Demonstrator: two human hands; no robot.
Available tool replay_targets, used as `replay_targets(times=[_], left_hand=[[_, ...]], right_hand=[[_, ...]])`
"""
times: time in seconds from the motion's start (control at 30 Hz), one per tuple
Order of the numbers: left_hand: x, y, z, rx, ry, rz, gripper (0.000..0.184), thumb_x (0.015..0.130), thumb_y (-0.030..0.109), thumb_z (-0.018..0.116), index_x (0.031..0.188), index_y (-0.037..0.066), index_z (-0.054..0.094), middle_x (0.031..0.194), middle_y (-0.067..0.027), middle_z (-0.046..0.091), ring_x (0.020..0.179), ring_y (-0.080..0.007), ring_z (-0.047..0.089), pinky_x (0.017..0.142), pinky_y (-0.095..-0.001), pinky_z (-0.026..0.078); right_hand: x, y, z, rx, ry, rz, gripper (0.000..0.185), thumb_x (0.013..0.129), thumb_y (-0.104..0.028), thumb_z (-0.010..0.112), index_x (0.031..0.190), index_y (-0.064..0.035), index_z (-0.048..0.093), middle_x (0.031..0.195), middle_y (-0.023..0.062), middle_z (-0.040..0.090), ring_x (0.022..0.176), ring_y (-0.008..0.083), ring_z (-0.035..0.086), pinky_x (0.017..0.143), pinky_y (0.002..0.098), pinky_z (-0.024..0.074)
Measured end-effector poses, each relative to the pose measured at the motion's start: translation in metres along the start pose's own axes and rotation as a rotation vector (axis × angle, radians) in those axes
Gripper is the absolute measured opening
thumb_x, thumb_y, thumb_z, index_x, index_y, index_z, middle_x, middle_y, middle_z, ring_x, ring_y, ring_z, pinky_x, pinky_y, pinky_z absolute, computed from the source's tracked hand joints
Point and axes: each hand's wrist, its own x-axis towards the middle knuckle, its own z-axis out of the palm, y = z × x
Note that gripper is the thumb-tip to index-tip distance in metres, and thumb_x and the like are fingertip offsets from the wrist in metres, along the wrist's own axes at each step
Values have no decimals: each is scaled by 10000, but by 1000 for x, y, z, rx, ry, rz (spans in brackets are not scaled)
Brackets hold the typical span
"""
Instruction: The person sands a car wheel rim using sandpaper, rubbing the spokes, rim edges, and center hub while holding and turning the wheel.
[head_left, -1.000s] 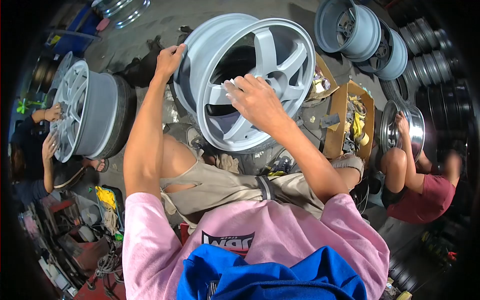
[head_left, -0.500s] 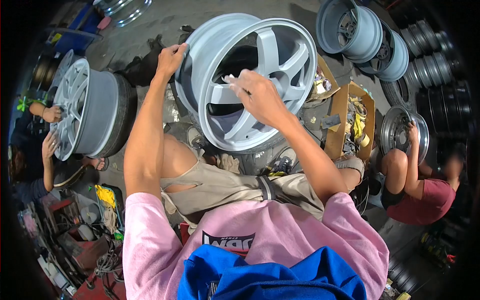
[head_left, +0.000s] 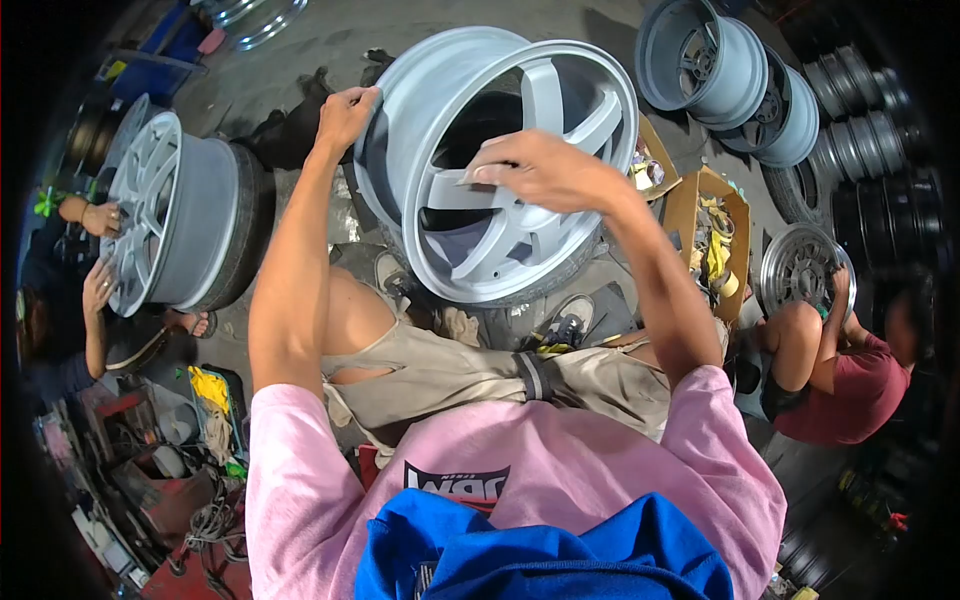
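A grey multi-spoke wheel rim (head_left: 450, 65) stands tilted in front of me on a black tyre (head_left: 560, 282). My left hand (head_left: 345, 115) grips the rim's outer edge at its upper left, the fingers bent over the lip. Over the spokes, my right hand (head_left: 535, 170) is closed, its thumb and fingers pinching a small pale piece at a left spoke (head_left: 455, 192). What that piece is, I cannot make out. The far side of the rim's barrel is partly hidden by the spokes and my right hand.
A cardboard box of scraps (head_left: 740, 240) stands right of the rim. At left, another person's hands (head_left: 100, 285) touch a second grey rim (head_left: 200, 225). At right, a person in a red shirt (head_left: 850, 400) handles a shiny rim (head_left: 790, 260). More grey rims (head_left: 735, 75) lie at upper right.
My right hand has turned sideways over the spokes, and its forearm has swung to the right. The rim has shifted slightly right. My left hand remains on its edge.
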Motion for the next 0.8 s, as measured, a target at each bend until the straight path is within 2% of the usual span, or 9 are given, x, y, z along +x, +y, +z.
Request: replay_targets(times=[0.17, 0.27, 0.37, 0.43, 0.53, 0.57, 0.7, 0.77, 0.8], left_hand=[[4, -2, 6, 12, -31, -2, 486, 964, 446, 686, 1227, 48, 778, 1168, -232, 773, 1145, -341, 737, 1003, -403, 541], [-2, 3, 1, 14, 0, -7, 476, 962, 436, 690, 1221, 46, 779, 1159, -227, 776, 1127, -345, 743, 996, -404, 545], [-4, 4, -2, 51, -4, 44, 452, 994, 396, 694, 1212, 7, 773, 1094, -178, 794, 984, -213, 737, 910, -343, 544], [-11, 17, -7, 10, 37, 80, 434, 977, 397, 683, 1197, 34, 779, 1112, -210, 787, 1081, -328, 755, 974, -399, 552], [-9, 37, -3, -10, 113, 222, 433, 1000, 395, 690, 1219, 30, 772, 1121, -165, 792, 1031, -231, 743, 945, -346, 545], [-12, 45, 1, -14, 107, 220, 433, 1000, 395, 690, 1219, 30, 772, 1121, -165, 792, 1031, -231, 743, 945, -346, 545], [-42, 105, -3, -45, 71, 367, 448, 1027, 412, 656, 1215, 22, 769, 1160, -158, 789, 1090, -241, 733, 994, -346, 528], [-57, 120, -7, -72, -26, 347, 489, 1053, 454, 610, 1218, 22, 772, 1162, -146, 791, 1115, -244, 722, 1042, -351, 501], [-60, 120, -7, -166, -64, 337, 536, 1073, 493, 568, 1236, 23, 769, 1176, -136, 788, 1140, -237, 706, 1077, -356, 475]], right_hand=[[14, 1, 28, -43, 196, 45, 276, 1043, -173, 595, 1193, -4, 753, 1152, 213, 753, 1073, 382, 716, 921, 446, 548], [4, -9, 49, -211, 136, 48, 291, 1033, -176, 599, 1238, -27, 743, 1089, 209, 767, 968, 403, 736, 878, 465, 570], [-26, 8, 42, -312, 123, 81, 307, 1030, -174, 597, 1271, -49, 739, 985, 220, 764, 815, 422, 732, 780, 487, 589], [-47, 43, 30, -559, 58, 113, 314, 1038, -159, 585, 1292, -56, 739, 998, 228, 763, 795, 392, 739, 721, 480, 592], [-44, 38, 42, -510, 178, 42, 347, 1009, -150, 587, 1319, -69, 722, 946, 203, 766, 744, 363, 748, 658, 465, 602], [-39, 31, 60, -516, 248, -11, 368, 976, -149, 597, 1318, -79, 715, 859, 199, 756, 710, 368, 741, 642, 476, 603], [-10, -19, 77, -444, 312, 3, 357, 1014, -149, 605, 1339, -43, 709, 1044, 190, 783, 757, 345, 752, 657, 432, 602], [-29, 19, 74, -436, 396, -124, 342, 1010, -128, 598, 1320, -48, 718, 1011, 176, 785, 727, 328, 753, 626, 429, 598], [-43, 33, 61, -469, 300, 10, 368, 998, -123, 575, 1340, -69, 701, 958, 168, 778, 741, 343, 752, 654, 450, 601]])
